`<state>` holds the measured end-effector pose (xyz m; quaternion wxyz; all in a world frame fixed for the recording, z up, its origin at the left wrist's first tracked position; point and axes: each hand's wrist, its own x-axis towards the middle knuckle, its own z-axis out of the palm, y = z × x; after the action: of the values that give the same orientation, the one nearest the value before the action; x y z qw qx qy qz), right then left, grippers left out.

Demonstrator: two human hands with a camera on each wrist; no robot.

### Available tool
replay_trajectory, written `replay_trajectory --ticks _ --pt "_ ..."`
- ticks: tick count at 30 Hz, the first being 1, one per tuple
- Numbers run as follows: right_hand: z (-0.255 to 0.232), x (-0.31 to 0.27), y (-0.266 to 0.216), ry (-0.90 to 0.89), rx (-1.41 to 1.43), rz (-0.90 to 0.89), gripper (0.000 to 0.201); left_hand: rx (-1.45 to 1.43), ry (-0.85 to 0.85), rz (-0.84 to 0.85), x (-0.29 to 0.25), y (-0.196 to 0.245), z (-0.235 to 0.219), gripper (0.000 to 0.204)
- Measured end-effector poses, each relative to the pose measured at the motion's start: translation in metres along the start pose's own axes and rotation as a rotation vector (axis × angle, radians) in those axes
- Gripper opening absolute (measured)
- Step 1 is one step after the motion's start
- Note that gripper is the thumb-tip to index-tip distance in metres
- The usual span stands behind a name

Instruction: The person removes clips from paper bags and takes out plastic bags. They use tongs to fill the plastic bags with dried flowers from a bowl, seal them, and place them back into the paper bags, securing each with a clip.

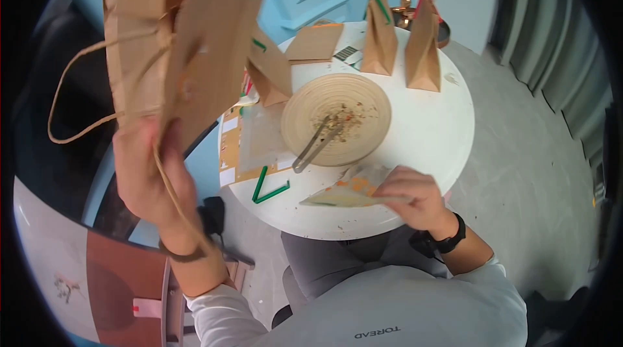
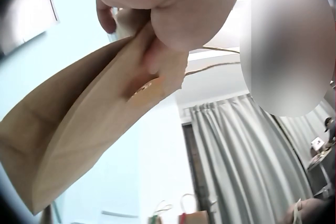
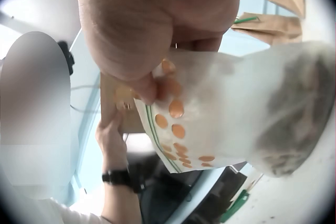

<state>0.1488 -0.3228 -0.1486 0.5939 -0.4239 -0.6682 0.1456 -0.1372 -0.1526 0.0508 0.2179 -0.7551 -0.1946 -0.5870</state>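
Note:
My left hand grips a brown paper bag by its upper edge, lifted at the left of the table. Twisted cord handles dangle from it, one along the wrist. In the left wrist view the paper bag hangs down from the fingers. My right hand pinches a clear zip bag at its top edge, close over the table's front. Orange dots and a green zip line mark the zip bag in the right wrist view; dark contents lie at its far end.
A round wooden bowl with crumbly mix and metal tongs stands mid-table. A green bag clip lies open in front. Paper bags clipped green and red stand behind, another at left.

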Motion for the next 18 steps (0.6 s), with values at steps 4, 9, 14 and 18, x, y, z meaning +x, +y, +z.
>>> replay_trajectory --ticks 4,9,14,18 --pt "0.011 -0.023 -0.014 -0.055 -0.179 -0.179 0.020 -0.358 -0.131 0.365 0.002 0.073 0.051 0.029" --pt "0.016 -0.054 -0.026 0.000 -0.341 -0.176 0.015 -0.717 -0.520 0.466 -0.039 0.125 0.122 0.028" --pt "0.032 -0.069 -0.023 0.098 -0.313 -0.105 0.017 -0.570 -0.752 0.605 -0.090 0.128 0.128 0.018" --pt "0.038 -0.069 -0.021 0.127 -0.270 -0.102 0.019 -0.424 -0.861 0.574 -0.110 0.119 0.126 0.024"
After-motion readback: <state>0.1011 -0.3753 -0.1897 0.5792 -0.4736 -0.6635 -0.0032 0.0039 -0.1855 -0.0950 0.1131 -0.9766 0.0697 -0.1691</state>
